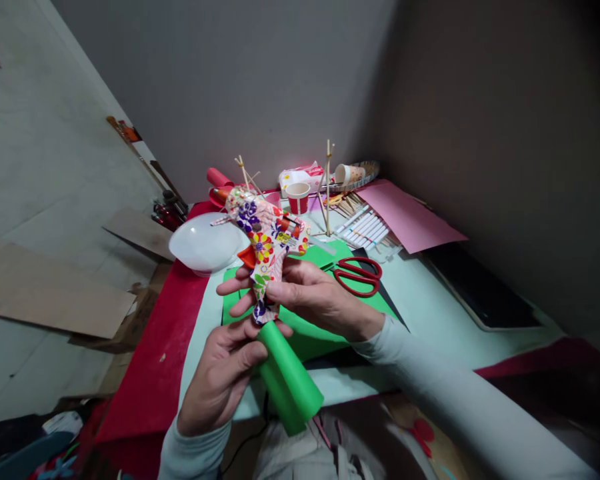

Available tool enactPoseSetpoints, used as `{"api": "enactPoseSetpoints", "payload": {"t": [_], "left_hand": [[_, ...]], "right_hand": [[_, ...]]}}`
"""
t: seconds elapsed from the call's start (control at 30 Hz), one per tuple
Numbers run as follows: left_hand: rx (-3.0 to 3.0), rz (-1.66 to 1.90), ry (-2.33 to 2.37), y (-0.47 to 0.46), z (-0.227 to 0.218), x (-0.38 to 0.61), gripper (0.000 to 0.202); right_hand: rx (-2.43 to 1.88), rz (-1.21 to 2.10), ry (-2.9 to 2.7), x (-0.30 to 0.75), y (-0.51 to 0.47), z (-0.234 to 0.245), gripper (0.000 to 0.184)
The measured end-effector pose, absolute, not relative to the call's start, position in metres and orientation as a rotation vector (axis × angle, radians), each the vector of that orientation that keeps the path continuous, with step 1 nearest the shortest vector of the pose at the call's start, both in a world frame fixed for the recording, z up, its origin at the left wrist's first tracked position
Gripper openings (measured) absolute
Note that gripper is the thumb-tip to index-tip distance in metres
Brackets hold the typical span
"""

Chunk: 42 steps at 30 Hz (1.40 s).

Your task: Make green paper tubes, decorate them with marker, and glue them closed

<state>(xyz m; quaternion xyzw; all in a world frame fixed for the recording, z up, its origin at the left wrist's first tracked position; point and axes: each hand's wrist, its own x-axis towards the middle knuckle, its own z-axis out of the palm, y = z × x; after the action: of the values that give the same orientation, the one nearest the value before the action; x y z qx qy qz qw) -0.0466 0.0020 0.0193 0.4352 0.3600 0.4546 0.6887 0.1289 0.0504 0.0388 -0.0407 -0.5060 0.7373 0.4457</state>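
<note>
My right hand (300,293) is closed round the handle of a glue gun (265,240) patterned with bright flowers, its nozzle pointing left and up. My left hand (225,370) grips a rolled green paper cone (287,383) just below the gun's handle. The cone's wide end points toward me. Both hands hover above a green paper sheet (315,333) on the table.
Red scissors (357,275) lie on the green sheet to the right. A white bowl (205,247) sits at left, a red paper cup (298,197), a stick frame (327,193), a row of markers (365,228) and pink paper (407,217) behind. Red felt (155,360) covers the table's left side.
</note>
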Motion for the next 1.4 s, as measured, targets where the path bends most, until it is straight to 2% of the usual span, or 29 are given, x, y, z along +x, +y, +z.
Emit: {"api": "enactPoseSetpoints", "payload": {"t": [0.27, 0.43, 0.67, 0.9, 1.1, 1.4], "left_hand": [[1.004, 1.204, 0.947, 0.003, 0.018, -0.041, 0.026], [1.011, 1.182, 0.971, 0.005, 0.016, -0.042, 0.029], [0.963, 1.178, 1.0, 0.003, 0.017, -0.04, 0.032], [1.024, 1.199, 0.975, -0.002, 0.013, -0.038, 0.023], [0.971, 1.243, 0.997, -0.001, 0.012, -0.036, 0.026], [1.098, 1.189, 1.068, -0.007, 0.006, -0.042, 0.025]], "right_hand": [[-0.326, 1.738, -1.341, 0.127, 0.044, 0.043, 0.024], [-0.383, 1.678, -1.295, 0.129, 0.043, 0.045, 0.021], [-0.298, 1.652, -1.37, 0.129, 0.05, 0.034, 0.025], [-0.344, 1.653, -1.337, 0.13, 0.046, 0.036, 0.026], [-0.344, 1.638, -1.362, 0.128, 0.046, 0.037, 0.031], [-0.353, 1.665, -1.282, 0.128, 0.043, 0.035, 0.026]]}}
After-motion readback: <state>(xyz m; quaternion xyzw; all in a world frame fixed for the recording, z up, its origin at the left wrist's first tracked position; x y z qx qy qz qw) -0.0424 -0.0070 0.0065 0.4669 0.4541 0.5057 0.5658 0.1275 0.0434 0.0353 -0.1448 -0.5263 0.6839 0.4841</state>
